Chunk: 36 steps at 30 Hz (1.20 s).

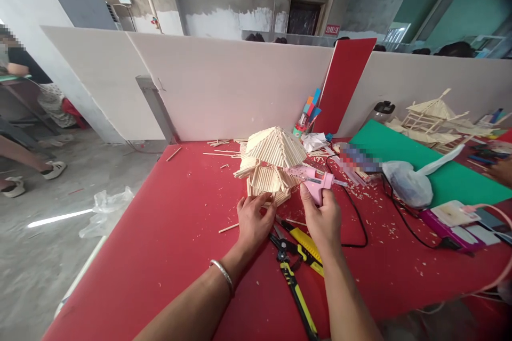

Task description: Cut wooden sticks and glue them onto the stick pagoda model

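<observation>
A small house model [275,149] built of pale wooden sticks stands on the red tabletop, with a pointed roof over lower stick-covered parts. My left hand [256,218], with a silver bangle on the wrist, has its fingers curled at the model's front lower edge; the fingertips are partly hidden against the sticks. In my right hand [323,213] is a pink hot glue gun [316,184], gripped by its handle. Its nozzle points left, at the model's right side. Below and between my hands lie pliers [294,287] with black-and-yellow handles and a yellow utility knife [306,245].
Loose sticks [218,143] and shavings lie about. A pen holder [299,129] stands at the back. A black cord [366,229] loops rightward. Further right are a green board [452,165], a plastic bag [410,186], a purple power strip [456,234] and another stick model [432,109].
</observation>
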{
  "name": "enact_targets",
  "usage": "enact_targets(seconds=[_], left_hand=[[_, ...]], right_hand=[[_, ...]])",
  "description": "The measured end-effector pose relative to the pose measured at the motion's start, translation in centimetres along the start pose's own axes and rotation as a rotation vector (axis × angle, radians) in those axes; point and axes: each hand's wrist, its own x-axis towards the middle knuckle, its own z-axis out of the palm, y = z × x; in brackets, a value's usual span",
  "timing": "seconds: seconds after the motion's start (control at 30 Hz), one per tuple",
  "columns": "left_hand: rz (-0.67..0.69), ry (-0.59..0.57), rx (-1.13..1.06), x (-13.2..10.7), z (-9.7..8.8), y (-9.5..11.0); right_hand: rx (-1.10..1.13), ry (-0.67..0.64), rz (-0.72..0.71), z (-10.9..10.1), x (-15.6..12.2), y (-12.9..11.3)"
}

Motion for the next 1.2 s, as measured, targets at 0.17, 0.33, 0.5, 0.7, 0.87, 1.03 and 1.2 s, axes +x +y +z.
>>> enact_targets(seconds=[0.17,0.33,0.5,0.7,0.87,1.03,1.2], left_hand=[[-0.005,-0.007,0.005,0.05,-0.16,0.04],[-0.009,-0.01,0.012,0.11,-0.21,0.06],[-0.01,-0.02,0.024,0.19,-0.25,0.13],[-0.003,-0.027,0.011,0.22,-0.24,0.16],[-0.013,-0.009,0.008,0.12,-0.23,0.23],[-0.009,-0.012,-0.003,0.13,-0.26,0.35],[-0.008,-0.013,-0.005,0.05,-0.3,0.26]], right_hand=[[-0.074,0.067,-0.092,0.19,-0.15,0.66],[-0.051,0.088,-0.12,0.2,-0.15,0.69],[-0.037,0.066,-0.12,0.41,-0.08,0.63],[-0.033,0.074,-0.083,0.33,-0.02,0.45],[-0.02,0.078,-0.061,0.27,0.08,0.37],[0.009,0.067,-0.066,0.32,0.13,0.35],[0.006,0.074,-0.056,0.33,0.06,0.38]])
